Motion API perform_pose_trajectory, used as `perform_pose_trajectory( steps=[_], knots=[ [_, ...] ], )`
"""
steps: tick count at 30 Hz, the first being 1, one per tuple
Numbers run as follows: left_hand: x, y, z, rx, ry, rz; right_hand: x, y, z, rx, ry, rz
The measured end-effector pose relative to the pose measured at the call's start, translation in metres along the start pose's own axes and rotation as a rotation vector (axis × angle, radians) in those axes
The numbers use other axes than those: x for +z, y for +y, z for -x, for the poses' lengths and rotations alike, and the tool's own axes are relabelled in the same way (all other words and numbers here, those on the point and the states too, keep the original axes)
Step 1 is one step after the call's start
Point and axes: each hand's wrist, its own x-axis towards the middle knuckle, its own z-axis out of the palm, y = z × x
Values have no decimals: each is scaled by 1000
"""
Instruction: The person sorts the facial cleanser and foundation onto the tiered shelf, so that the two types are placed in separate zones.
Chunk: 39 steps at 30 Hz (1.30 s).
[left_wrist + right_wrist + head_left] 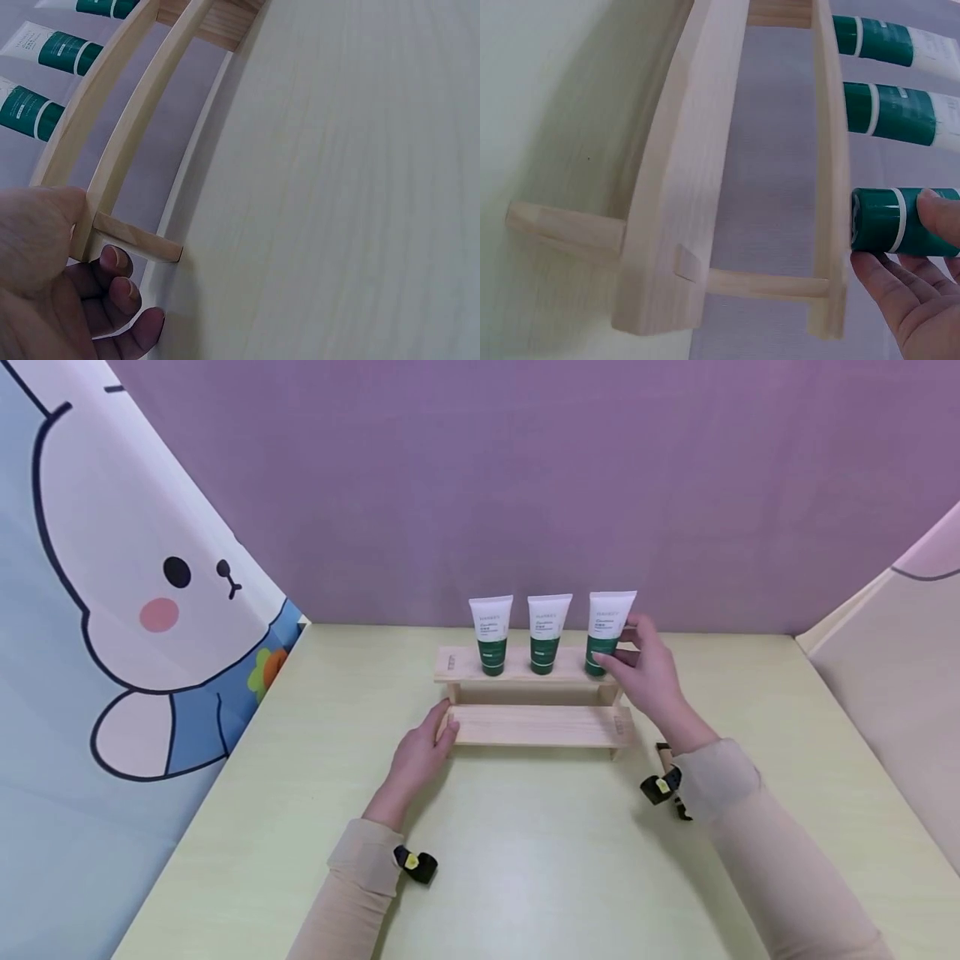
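Observation:
A two-step wooden rack (542,727) stands on the table, with three white-and-green squeeze tubes cap-down along its upper step. My left hand (420,752) grips the left end of the lower step, thumb on the board and fingers curled by the leg in the left wrist view. At the right end, my right hand (651,670) holds the right tube (610,614) between thumb and fingers. Its green cap (874,220) is at the upper board's edge; whether it bears on the board I cannot tell. The middle tube (548,617) and left tube (492,619) stand apart, untouched.
Pale tabletop (517,860) spreads in front of the rack. A purple backdrop (525,485) rises behind it. A printed cartoon cloth (135,635) hangs at the left, and a pale cloth (892,677) at the right.

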Motion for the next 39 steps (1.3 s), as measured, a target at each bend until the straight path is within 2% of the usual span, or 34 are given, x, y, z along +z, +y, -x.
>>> perform_pose_trajectory(
  steps=[7,13,19,22,27,32,39],
  knots=[
    [0,2,1,-8,-6,13,5,8,-3,5,-13,6],
    [0,1,1,-10,4,8,1,11,0,-13,-16,76],
    [1,0,1,3,-2,0,-10,10,20,-67,100,186],
    [0,0,1,4,2,4,-20,8,34,-70,102,256],
    [-1,1,1,-7,-1,15,-38,9,59,-10,-7,369],
    [-2,1,2,-14,-17,21,-55,26,83,89,-146,472],
    [-2,0,2,-30,-19,32,-70,46,106,196,-318,586]
  ],
)
